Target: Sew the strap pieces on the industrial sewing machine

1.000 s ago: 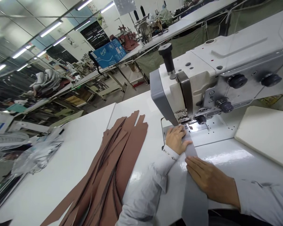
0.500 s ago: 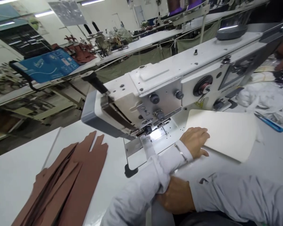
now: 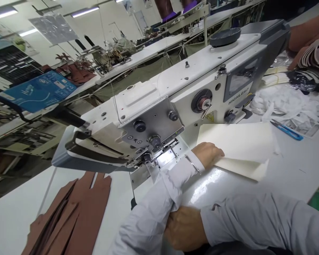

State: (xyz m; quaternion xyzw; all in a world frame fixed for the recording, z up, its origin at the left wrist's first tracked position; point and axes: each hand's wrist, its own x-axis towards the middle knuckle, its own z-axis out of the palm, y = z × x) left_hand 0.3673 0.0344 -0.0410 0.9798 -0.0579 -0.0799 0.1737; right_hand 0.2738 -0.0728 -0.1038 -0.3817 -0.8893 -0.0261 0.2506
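My left hand (image 3: pixel 207 156) reaches across to the right, its fingers closed at the near-left edge of a stack of cream sheets (image 3: pixel 236 140). The top sheet is lifted there, with a gap above the sheet below. My right hand (image 3: pixel 185 228) is curled beneath my left forearm, close to the sleeve. Its fingertips are hidden, and what they hold does not show. Just beyond my left arm stands a white sewing machine (image 3: pixel 146 95), its lit needle area (image 3: pixel 167 157) beside my forearm.
Brown cut pieces (image 3: pixel 87 209) lie in a pile on the left. Blue thread snips (image 3: pixel 287 130) rest right of the sheets, before a heap of white scraps (image 3: pixel 284 104). Stacked brown pieces (image 3: pixel 315 56) stand at the far right. A blue box (image 3: pixel 38 90) sits behind.
My left hand has closed on the top cream sheet, and its near edge has come up. My right hand stays under the left forearm. The view has shifted to the right.
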